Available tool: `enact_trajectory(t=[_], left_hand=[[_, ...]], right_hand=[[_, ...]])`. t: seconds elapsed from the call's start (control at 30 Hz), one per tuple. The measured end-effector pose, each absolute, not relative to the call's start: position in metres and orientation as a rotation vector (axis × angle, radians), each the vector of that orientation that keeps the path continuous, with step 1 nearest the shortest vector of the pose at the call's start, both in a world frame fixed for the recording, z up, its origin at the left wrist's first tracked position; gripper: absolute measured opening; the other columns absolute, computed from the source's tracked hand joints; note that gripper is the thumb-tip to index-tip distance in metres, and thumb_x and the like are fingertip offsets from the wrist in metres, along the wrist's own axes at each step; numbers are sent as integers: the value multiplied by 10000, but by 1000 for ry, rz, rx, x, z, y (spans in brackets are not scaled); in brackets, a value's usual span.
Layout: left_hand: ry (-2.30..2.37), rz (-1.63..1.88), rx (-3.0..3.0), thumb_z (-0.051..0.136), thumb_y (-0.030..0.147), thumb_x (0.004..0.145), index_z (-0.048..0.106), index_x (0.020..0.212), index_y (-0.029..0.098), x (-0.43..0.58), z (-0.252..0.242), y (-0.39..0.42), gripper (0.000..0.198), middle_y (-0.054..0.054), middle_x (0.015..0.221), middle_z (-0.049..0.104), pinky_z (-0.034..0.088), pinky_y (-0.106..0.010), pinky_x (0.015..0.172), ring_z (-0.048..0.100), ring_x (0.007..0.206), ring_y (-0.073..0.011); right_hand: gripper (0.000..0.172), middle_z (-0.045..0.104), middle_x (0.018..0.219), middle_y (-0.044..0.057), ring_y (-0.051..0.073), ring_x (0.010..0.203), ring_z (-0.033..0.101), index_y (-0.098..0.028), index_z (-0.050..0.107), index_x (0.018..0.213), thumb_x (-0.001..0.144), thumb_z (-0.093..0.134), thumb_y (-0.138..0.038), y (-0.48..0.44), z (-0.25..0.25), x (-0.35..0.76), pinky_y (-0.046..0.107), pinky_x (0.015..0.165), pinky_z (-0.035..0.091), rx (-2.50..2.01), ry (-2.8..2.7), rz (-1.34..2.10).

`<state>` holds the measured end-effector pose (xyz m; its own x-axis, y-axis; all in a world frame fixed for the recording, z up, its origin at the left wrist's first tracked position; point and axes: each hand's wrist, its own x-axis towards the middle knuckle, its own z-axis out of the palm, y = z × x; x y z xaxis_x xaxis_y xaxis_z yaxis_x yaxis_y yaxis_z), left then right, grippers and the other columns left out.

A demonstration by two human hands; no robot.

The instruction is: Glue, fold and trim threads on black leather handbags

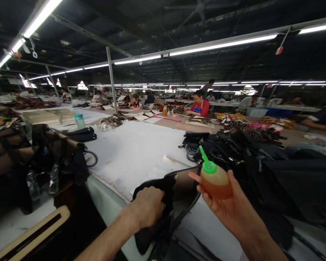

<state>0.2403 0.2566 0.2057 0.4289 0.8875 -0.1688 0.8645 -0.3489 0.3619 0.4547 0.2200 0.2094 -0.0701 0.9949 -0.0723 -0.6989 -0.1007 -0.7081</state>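
Observation:
In my right hand [228, 206] is a squeeze bottle [216, 181] with a green nozzle, tilted to the left and partly filled with amber liquid. My fingers wrap round its body, with the index finger stretched out. My left hand [149, 203] is closed, knuckles up, on the black bag piece [159, 232] at the table's near edge. A brown inner face [184, 185] of that piece shows between my hands. The left fingertips are hidden in the black fabric.
Black bags [296, 181] are heaped on the right, more black and brown bags [57, 152] on the left. A teal-lidded cup [79, 121] stands on the white table [141, 145]. A beige frame [38, 235] lies at lower left. A person in red [202, 107] sits across.

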Motion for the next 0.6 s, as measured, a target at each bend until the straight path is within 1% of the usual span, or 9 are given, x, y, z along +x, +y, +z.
enact_trajectory(t=[0.07,0.17,0.3,0.43,0.53,0.6], left_hand=[[1696,68,2271,465,299,755,639,918,149,233,197,255,282,-146,921,665,464,-413,759,614,883,-321],[1847,134,2167,492,409,755,598,960,136,232,189,257,358,-157,940,657,464,-406,751,607,903,-327],[1876,247,1986,554,565,670,562,1004,105,243,178,275,568,-191,998,635,458,-388,745,584,945,-346],[1841,361,1837,515,720,593,544,1044,97,255,166,295,769,-202,1016,624,458,-374,723,579,948,-350],[1911,370,1854,530,744,555,519,1098,55,263,162,303,877,-235,1022,615,453,-379,746,573,968,-362],[1951,378,1945,510,736,590,545,1069,38,267,162,306,848,-242,993,622,452,-391,749,578,955,-370]], right_hand=[[410,563,1166,227,237,827,650,-104,557,1153,905,404,-392,220,207,456,290,706,531,-661,-608,1583],[421,586,1145,201,264,895,633,-123,567,1144,888,431,-427,219,207,455,320,758,517,-667,-595,1594],[458,615,1101,189,282,933,620,-123,583,1122,868,446,-478,216,214,452,340,786,508,-732,-590,1611],[422,621,1073,212,296,916,625,-86,594,1097,875,467,-422,211,223,451,369,802,504,-843,-677,1602],[400,637,1034,208,298,923,622,-79,588,1102,884,461,-390,209,228,451,370,800,506,-914,-717,1609],[408,647,1011,204,301,929,619,-75,573,1117,881,467,-391,208,229,451,366,795,509,-942,-715,1632]])
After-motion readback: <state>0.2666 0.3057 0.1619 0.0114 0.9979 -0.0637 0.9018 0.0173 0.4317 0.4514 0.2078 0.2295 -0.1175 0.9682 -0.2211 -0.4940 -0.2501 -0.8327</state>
